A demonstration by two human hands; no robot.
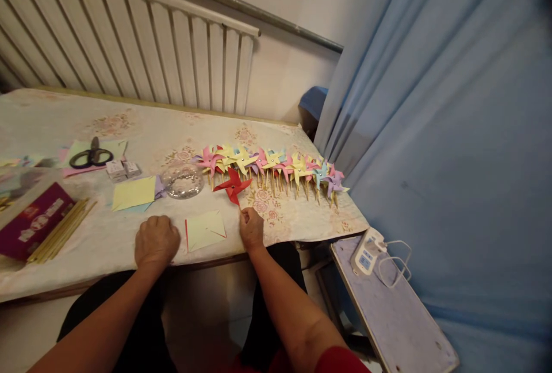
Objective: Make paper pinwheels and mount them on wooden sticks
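My right hand [252,229] grips the stick of a red paper pinwheel [233,187], whose blades face up just beyond my fingers. On the table's near edge my left hand [157,239] rests with curled fingers; what is under them, if anything, is hidden. Between my hands lies a pale yellow paper square [205,230] with a red strip along its left side. Behind the red pinwheel stretches a row of finished pinwheels [272,160] in pink, yellow, blue and purple, on thin sticks. A clear round dish [184,183] with small shiny pieces stands beyond the yellow square.
Yellow and purple paper squares [134,193], small white boxes [122,169] and black-handled scissors [91,156] lie left. A purple box [37,220] sits beside a bundle of sticks [62,230]. To the right, a power strip [368,252] rests on a bench [401,327] by a blue curtain [452,149].
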